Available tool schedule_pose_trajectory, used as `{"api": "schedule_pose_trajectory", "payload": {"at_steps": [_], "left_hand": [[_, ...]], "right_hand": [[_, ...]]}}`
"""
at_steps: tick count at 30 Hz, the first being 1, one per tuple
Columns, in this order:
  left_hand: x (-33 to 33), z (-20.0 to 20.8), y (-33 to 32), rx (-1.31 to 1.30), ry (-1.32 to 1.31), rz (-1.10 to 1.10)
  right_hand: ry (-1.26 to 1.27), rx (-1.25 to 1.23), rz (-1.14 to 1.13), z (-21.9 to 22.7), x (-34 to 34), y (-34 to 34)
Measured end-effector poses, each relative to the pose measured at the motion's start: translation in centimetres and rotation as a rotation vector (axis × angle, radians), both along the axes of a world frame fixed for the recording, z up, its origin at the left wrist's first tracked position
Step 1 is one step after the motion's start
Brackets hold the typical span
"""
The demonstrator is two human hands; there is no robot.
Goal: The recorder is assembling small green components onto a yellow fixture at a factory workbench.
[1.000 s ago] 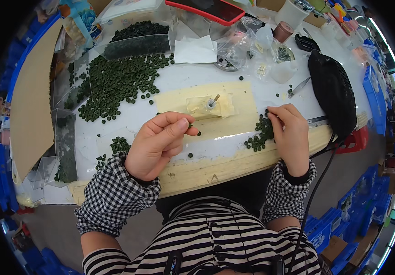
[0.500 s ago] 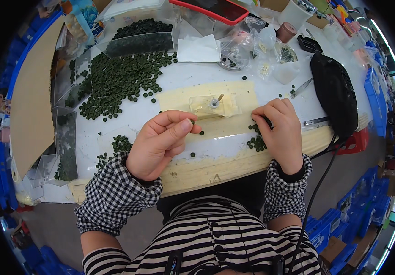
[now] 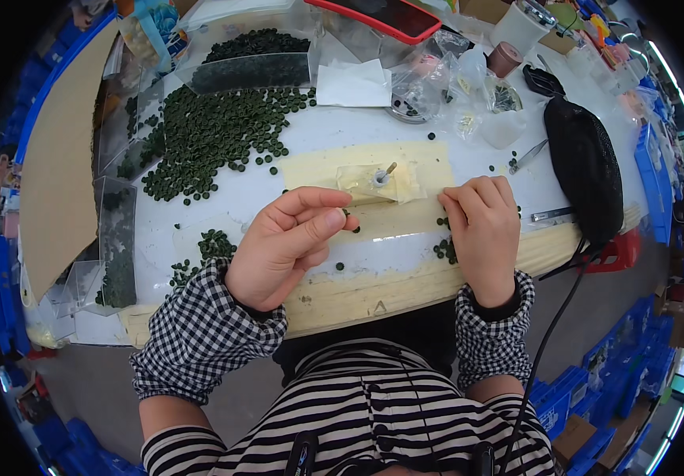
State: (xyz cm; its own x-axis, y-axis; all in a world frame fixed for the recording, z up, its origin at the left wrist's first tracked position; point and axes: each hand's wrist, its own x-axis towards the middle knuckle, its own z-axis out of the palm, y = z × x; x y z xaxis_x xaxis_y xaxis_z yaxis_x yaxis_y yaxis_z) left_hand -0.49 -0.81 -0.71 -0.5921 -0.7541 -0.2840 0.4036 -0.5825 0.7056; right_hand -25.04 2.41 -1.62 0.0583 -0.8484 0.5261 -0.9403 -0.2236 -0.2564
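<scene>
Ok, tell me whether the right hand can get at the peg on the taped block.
Probably yes: the right hand is just right of the peg and its taped block, with nothing visible standing between them.

Bright, even light on tabletop (image 3: 322, 127); fisheye-bent edges

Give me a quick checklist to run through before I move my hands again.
1. Left hand has a green piece: ok, it shows between thumb and forefinger.
2. Right hand has a piece: cannot tell, the fingers hide what may be between them.
3. No stray pieces between the hands: not ok, a loose piece lies near the wooden front edge.
4. Thin peg on the yellowish block in plain view: ok, it sticks up with neither hand over it.
5. Tweezers away from both hands: ok, they lie beside the black mesh pouch.
</scene>
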Motion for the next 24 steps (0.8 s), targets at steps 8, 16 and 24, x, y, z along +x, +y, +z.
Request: {"api": "schedule_pose_trajectory", "payload": {"at_steps": [8,16,24], "left_hand": [[0.1,-0.2,-0.1,-0.016,0.026,-0.015],[0.0,0.0,0.1,-0.029,-0.027,-0.026],[0.0,-0.3,0.3,-0.032,0.045,-0.029]], "right_hand": [[-0.383,0.072,0.007,0.9,0.8,0.4],[-0.834,0.155,0.343,2.1,3.8,1.3],[-1.064,0.240,0.461,1.3,5.3,0.9]]}}
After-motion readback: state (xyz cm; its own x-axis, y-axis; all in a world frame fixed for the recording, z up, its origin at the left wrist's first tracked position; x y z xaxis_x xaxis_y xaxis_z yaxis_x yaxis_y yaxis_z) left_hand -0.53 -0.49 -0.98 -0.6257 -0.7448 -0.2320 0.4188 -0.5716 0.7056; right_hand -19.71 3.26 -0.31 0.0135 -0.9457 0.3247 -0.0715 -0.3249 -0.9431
